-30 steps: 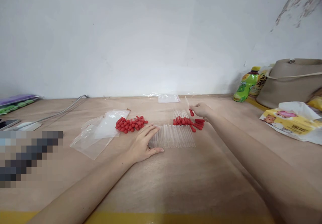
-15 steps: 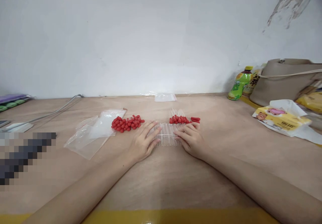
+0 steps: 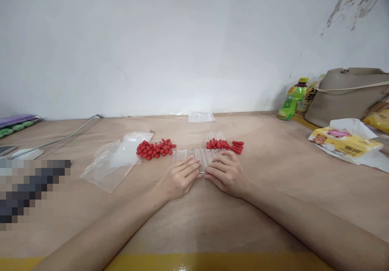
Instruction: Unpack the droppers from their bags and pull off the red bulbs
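A row of clear glass dropper tubes [image 3: 194,154] lies side by side on the table. One glass tube [image 3: 202,173] runs crosswise at the near side of the row, its ends going under the fingers of both hands. My left hand [image 3: 181,177] is closed on its left end, fingers bent over the row. Closed on the right end is my right hand [image 3: 227,173]. A pile of red rubber bulbs [image 3: 154,149] lies beyond my left hand. Behind my right hand are tubes fitted with red bulbs [image 3: 218,144] and a few loose-looking red bulbs [image 3: 237,147].
Clear plastic bags [image 3: 112,165] lie on the left, with a grey cable [image 3: 73,133] beyond. Another small bag [image 3: 200,117] is by the wall. On the right stand a green drink bottle [image 3: 292,100], a beige bag [image 3: 346,96] and a yellow tissue pack [image 3: 346,141].
Both hands have drawn closer together and nearer to me, and the crosswise tube has come to the row's near side. More of the row's left part shows.
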Motion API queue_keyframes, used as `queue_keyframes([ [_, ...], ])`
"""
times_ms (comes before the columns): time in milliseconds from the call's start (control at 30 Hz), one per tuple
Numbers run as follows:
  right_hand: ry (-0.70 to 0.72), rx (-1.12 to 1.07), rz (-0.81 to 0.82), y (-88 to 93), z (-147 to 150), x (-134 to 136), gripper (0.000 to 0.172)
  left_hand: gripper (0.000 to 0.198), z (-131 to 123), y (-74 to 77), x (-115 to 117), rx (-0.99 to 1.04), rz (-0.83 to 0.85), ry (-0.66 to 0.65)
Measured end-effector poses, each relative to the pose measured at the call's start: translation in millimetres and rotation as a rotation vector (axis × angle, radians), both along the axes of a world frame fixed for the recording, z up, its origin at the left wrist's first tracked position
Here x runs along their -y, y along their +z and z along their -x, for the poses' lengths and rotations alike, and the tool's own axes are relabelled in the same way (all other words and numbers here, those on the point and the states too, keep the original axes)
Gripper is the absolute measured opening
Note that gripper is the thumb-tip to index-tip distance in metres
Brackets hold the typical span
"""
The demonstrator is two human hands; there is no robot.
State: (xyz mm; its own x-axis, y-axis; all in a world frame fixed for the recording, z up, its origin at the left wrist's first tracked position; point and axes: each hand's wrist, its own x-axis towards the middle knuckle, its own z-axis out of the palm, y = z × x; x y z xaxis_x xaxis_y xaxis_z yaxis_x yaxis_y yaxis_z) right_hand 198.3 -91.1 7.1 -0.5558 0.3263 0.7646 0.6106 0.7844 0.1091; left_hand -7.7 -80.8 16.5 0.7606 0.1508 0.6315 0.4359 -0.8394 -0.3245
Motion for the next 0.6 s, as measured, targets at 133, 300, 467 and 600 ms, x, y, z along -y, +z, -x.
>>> queue_keyframes([
  [133,0.047,0.025,-0.001,-1.2,-2,-1,0.010,0.011,1,-1.6,0,0.048,0.010,-0.049],
  [300,0.079,0.030,-0.018,-1.9,-4,-1,0.010,0.010,3,-3.8,0,0.037,0.033,-0.071],
  [467,0.095,0.025,-0.076,-3.6,-6,0,0.010,0.010,3,-5.3,-1,0.053,0.068,-0.079],
  [600,0.091,0.026,-0.082,-3.8,-20,-3,0.010,0.012,16,-4.9,-3,0.063,0.102,-0.059],
])
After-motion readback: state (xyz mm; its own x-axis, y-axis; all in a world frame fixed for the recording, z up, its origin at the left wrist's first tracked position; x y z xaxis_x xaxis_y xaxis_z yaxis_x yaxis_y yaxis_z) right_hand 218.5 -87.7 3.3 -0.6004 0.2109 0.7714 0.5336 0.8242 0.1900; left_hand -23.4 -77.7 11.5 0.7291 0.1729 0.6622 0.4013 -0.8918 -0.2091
